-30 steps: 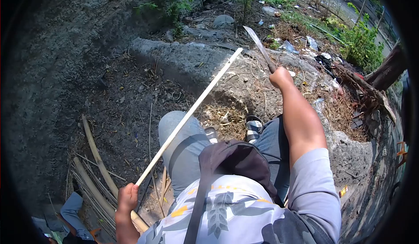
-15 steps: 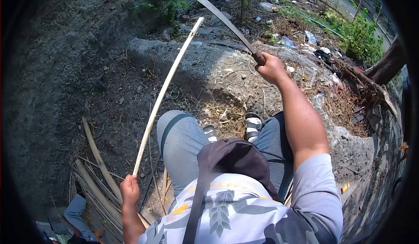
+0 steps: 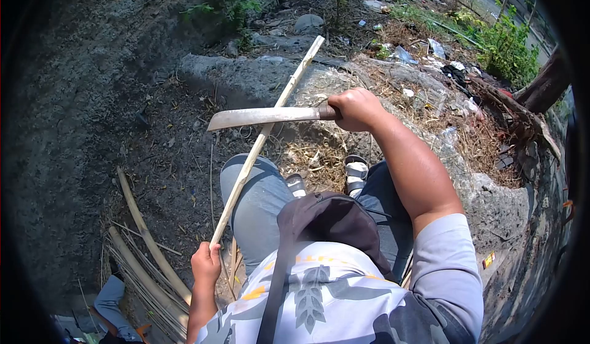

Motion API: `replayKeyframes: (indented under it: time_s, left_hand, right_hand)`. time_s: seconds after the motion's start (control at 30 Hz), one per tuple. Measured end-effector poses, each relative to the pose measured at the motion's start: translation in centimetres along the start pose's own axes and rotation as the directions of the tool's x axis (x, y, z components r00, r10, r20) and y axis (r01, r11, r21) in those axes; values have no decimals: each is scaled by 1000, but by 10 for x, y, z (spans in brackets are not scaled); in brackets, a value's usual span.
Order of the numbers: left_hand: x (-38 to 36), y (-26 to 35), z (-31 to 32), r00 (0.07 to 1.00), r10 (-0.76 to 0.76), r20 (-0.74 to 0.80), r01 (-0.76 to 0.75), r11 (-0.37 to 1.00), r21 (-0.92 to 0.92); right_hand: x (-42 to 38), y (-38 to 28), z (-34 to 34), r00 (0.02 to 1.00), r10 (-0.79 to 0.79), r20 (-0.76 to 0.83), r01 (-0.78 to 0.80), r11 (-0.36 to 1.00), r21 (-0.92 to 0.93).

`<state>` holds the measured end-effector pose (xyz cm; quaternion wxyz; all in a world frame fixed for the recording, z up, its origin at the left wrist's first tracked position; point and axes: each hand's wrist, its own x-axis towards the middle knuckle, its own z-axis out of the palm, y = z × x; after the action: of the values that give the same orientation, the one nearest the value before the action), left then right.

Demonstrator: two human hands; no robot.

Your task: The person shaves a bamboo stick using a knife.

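My left hand is closed around the lower end of a long pale strip of split wood or bamboo. The strip slants up and to the right, past my knee, to its far end above the stone. In my right hand I grip the dark handle of a machete. Its broad blade points left and crosses over the upper half of the strip.
Curved poles and a bundle of thin sticks lie on the ground at the lower left. A rough stone ledge runs ahead of my feet. Litter and green plants are at the upper right. Part of another person shows lower left.
The machete has come down and swung from pointing up to lying leftward across the strip. My left hand and the strip have shifted to the right.
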<state>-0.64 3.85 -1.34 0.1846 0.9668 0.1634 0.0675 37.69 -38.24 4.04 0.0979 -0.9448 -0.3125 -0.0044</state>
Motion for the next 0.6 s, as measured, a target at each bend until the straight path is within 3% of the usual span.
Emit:
replayKeyframes:
  time_s: [0.07,0.17,0.27,0.43,0.53,0.6]
  left_hand:
    - [-4,-4,5,1000,11,1,-11,999,30]
    - [-4,-7,5,999,34,0,-34,998,50]
    - [2,0,-11,999,29,28,-32,995,94]
    - [5,0,-10,998,20,63,-26,995,101]
    - [5,5,-8,997,-16,82,14,1000,24]
    - [7,11,-10,994,-34,101,34,999,2]
  right_hand:
    - [2,8,4,989,127,81,-130,991,26]
    - [9,45,35,919,358,165,-388,897,211]
    - [9,52,37,871,429,240,-480,847,228]
    - [5,37,25,952,242,188,-286,920,267]
    - [-1,8,8,973,121,196,-154,975,162]
    - [1,0,-1,966,128,223,-148,986,75]
